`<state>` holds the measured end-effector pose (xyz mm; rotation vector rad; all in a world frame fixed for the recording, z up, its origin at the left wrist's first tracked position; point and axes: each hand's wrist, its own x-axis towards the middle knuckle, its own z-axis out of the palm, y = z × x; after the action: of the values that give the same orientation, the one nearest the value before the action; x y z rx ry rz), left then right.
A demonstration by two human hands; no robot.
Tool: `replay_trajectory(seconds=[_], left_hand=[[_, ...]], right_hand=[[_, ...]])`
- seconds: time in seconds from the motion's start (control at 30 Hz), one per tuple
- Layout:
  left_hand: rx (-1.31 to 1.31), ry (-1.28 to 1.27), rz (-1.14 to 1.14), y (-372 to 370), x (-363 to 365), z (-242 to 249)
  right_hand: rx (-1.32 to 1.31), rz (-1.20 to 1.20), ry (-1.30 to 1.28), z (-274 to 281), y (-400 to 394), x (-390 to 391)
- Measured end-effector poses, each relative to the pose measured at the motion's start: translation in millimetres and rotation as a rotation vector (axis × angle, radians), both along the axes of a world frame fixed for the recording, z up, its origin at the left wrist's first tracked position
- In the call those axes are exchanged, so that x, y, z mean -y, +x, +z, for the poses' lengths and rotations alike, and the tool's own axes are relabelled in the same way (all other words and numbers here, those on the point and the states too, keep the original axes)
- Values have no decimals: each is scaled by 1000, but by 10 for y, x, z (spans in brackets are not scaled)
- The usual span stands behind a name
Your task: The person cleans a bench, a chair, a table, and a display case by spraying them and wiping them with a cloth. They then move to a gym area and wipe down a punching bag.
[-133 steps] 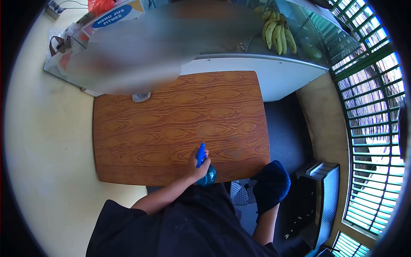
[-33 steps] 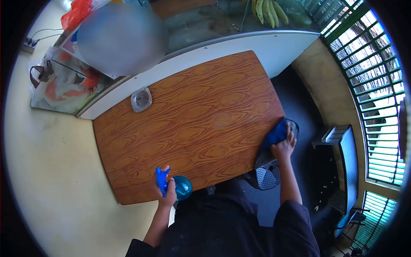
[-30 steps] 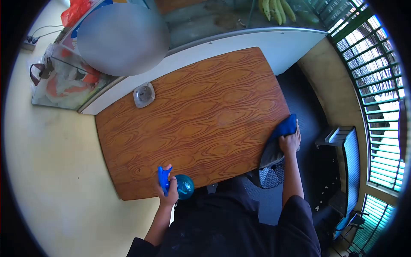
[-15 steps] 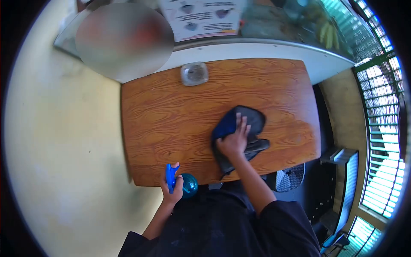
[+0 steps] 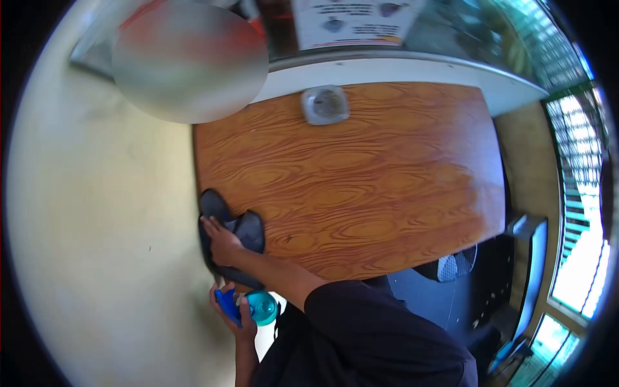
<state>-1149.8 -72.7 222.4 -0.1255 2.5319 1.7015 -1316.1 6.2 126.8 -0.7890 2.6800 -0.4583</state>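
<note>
At the near left corner of the wooden table (image 5: 361,174), my right hand (image 5: 225,246) lies on a folded black cloth (image 5: 249,231), its fingers stretched out and pressing down. Parts of the cloth stick up on either side of the fingers, and some of it reaches past the table's left edge. Just below, my left hand (image 5: 237,317) is wrapped around the blue trigger head of a spray bottle (image 5: 263,308) with a see-through teal body. That bottle is held off the table, close to the near edge.
A square glass ashtray (image 5: 325,104) stands at the table's far side, before a glass display case with a printed sheet (image 5: 351,24). A pale wall (image 5: 116,206) borders the left. A patterned seat (image 5: 456,266) is at the near right, with barred windows (image 5: 580,232) beyond.
My right hand has slid the cloth from the middle of the table to its near left corner. My left hand with the spray bottle has moved slightly left and down; the view has shifted.
</note>
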Motion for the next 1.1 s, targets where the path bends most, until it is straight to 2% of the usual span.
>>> replay_trajectory(seconds=[0.03,0.07,0.1,0.17,0.3,0.4,0.47,0.57,0.63,0.73,0.8,0.9,1.1], left_hand=[[0,29,-6,-46,-51,24],[-33,7,-71,-92,-87,22],[-32,12,-92,-156,-121,-32],[88,45,-151,-255,-179,-190],[34,118,-356,-628,-765,-246],[187,106,-531,-1003,-1388,-113],[346,153,-533,-1340,-1775,-136],[358,210,-615,-1817,-2275,-307],[484,269,-608,-2070,-2658,-313],[590,309,-504,-2485,-3012,-549],[566,285,-482,-2629,-3191,-602],[547,212,-457,-2869,-3215,-809],[619,157,-503,-2989,-3347,-709]], right_hand=[[32,8,-73,-48,-48,-89],[-118,-131,-157,-123,-67,-236],[-118,-152,-151,-156,-95,-435],[-146,-471,-291,-213,-116,-1058],[-235,-753,-160,-96,299,-2715],[-302,-948,-27,34,907,-3895],[-329,-1081,38,60,1373,-4593],[-302,-1253,206,116,2075,-5427],[-294,-1364,285,65,2535,-5894],[-239,-1527,399,21,3087,-6341],[-213,-1597,449,-5,3236,-6472],[-189,-1604,463,1,3218,-6508],[-141,-1597,474,1,3169,-6589]])
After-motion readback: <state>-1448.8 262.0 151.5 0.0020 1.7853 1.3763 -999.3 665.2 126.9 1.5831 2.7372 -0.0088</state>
